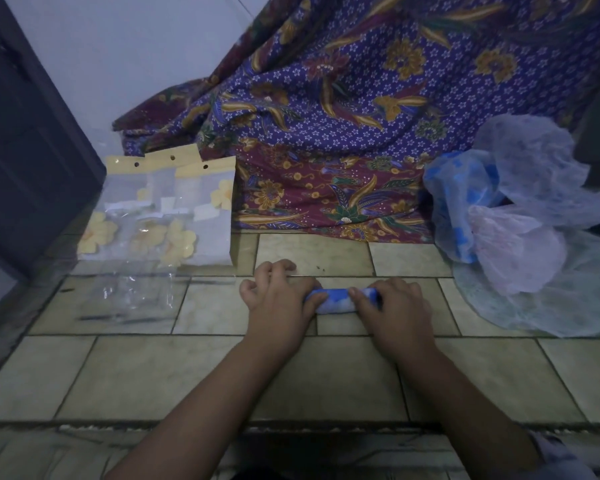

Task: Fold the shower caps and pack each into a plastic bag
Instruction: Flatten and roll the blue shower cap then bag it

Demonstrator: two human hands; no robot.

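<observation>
Folded shower cap (pixel 336 301): I see a blue and white cap folded into a narrow roll. It lies on the tiled floor (pixel 194 372) in the middle of my view, its long axis running left to right, between the two hands.
Left hand (pixel 281 299): It covers the roll's left end. The thumb lies across the cap and the other fingers are curled tight above the tile.
Right hand (pixel 392 306): It grips the roll's right end, fingers curled down over the top.
Loose shower caps (pixel 520 216): A crumpled pile in blue, pale pink and white sits on the floor to the right, well apart from the roll.
Plastic bags (pixel 160 206): Clear bags with yellow flower prints and yellow tops overlap far left. More clear ones lie just in front, hard to make out against the tile.
Patterned cloth (pixel 343 116): Purple and maroon batik drapes behind everything.
Hidden: Both ends of the roll sit under the hands. The pile's right side is cut off by the frame edge.
</observation>
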